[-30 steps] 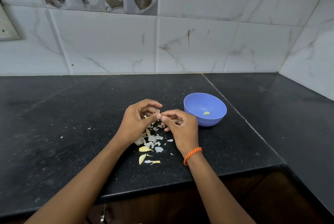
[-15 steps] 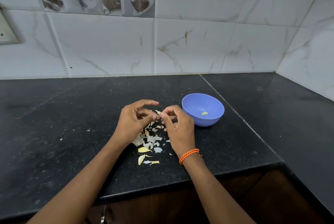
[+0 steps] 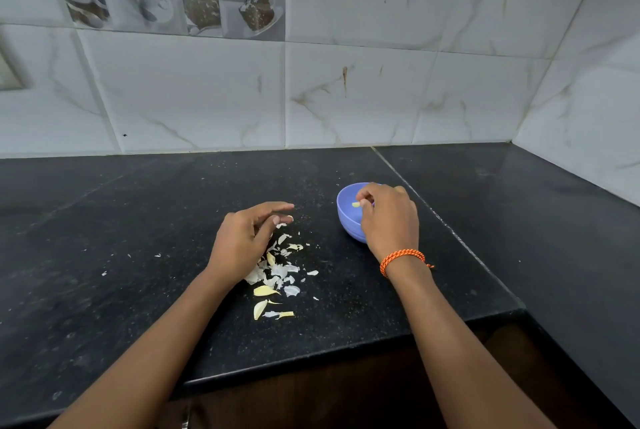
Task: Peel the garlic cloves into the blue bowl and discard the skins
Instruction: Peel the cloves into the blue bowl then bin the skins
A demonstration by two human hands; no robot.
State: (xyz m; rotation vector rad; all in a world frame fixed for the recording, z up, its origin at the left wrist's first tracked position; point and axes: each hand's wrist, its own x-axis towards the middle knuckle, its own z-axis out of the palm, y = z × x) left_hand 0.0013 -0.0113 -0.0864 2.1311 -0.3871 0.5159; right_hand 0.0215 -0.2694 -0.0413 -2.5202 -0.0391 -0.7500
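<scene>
The right hand (image 3: pixel 389 221), an orange braided thread around its wrist, reaches over the round blue plastic bowl (image 3: pixel 348 215) on the black speckled stone counter (image 3: pixel 138 221), its curled fingertips pinching a small pale peeled garlic clove (image 3: pixel 356 204) just above the bowl's inside. The left hand (image 3: pixel 242 241) hovers apart from it with fingers loosely extended and holding nothing, above the scattered pile of white and yellowish papery garlic skins (image 3: pixel 277 273) lying on the counter near the bowl.

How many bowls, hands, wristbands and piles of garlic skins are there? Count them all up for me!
blue bowl: 1
hands: 2 (left hand, right hand)
orange wristband: 1
pile of garlic skins: 1
Total: 5
</scene>
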